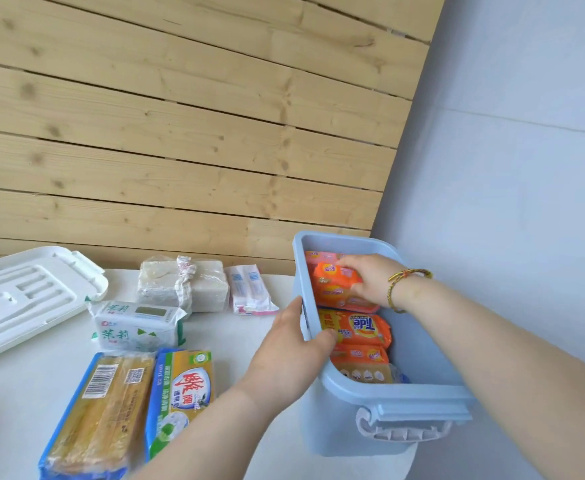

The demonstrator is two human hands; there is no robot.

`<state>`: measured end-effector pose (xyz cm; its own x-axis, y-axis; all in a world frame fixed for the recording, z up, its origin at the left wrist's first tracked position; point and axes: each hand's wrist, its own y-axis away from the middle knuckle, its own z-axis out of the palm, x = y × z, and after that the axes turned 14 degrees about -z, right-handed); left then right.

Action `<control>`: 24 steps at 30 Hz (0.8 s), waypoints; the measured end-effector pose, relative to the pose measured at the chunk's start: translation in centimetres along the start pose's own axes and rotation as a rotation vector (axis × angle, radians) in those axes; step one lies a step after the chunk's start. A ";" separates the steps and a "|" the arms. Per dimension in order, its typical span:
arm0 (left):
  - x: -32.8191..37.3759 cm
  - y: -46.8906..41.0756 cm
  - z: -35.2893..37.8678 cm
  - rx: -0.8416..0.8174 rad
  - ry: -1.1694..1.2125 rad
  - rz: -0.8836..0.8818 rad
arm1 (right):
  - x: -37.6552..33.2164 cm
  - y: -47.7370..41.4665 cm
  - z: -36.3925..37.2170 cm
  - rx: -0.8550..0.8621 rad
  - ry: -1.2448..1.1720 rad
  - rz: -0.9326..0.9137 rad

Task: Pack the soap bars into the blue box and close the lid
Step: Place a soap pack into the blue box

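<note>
I recorded the blue box (339,431) at the right end of the white worktop (235,344), with its top open. The white lid (24,299) lay at the far left. The right hand (370,278) reached into the far end of the box, its grip closed round an orange soap bar (332,282), with digits on opposite sides of the pack. The left hand (291,348) gripped the box's left rim, thumb outside and fingertips hooked over the edge. A Tide pack (356,327) and other orange packs lay nearer inside. More bars waited on the worktop left of the box, among them a long yellow pack (97,410) and a green-and-white pack (135,323). I judged the bars dense and rigid under slick film, so each is best taken across its short width, not by the crimped ends. The long pack probably needs holding at mid-length. The box looked light enough to slide unless braced.
</note>
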<state>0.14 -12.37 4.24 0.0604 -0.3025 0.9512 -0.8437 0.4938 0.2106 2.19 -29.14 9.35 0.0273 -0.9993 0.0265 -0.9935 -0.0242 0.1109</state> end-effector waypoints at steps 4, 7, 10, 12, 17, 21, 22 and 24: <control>-0.6 -0.6 0.1 -0.072 0.091 0.015 | 0.4 -1.8 1.1 -0.018 0.033 -0.038; -0.6 -0.7 0.4 -0.097 0.130 0.012 | 0.8 -2.6 1.5 0.004 0.053 -0.084; -0.6 -0.8 0.4 -0.094 0.155 0.014 | 1.0 -2.9 1.8 0.048 0.140 -0.120; -0.8 -0.8 0.4 -0.087 0.152 0.016 | 1.0 -3.1 1.9 0.059 0.206 -0.144; -0.9 -0.8 0.2 -0.103 0.166 0.031 | 1.0 -4.3 0.5 0.029 0.248 -0.127; -1.0 -1.2 0.2 -0.122 0.171 0.023 | 1.5 -4.8 0.4 -0.020 0.121 0.002; -0.9 -1.2 0.3 -0.129 0.169 0.016 | 1.6 -4.7 0.6 -0.017 0.091 0.023; -0.7 -1.2 0.2 -0.128 0.175 0.007 | 1.6 -4.6 0.9 -0.019 0.083 0.021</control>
<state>0.95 -12.93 3.25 0.1558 -0.1580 0.9751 -0.7702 0.5987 0.2201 6.70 -30.68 7.98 0.0159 -0.9937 0.1110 -0.9917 -0.0015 0.1287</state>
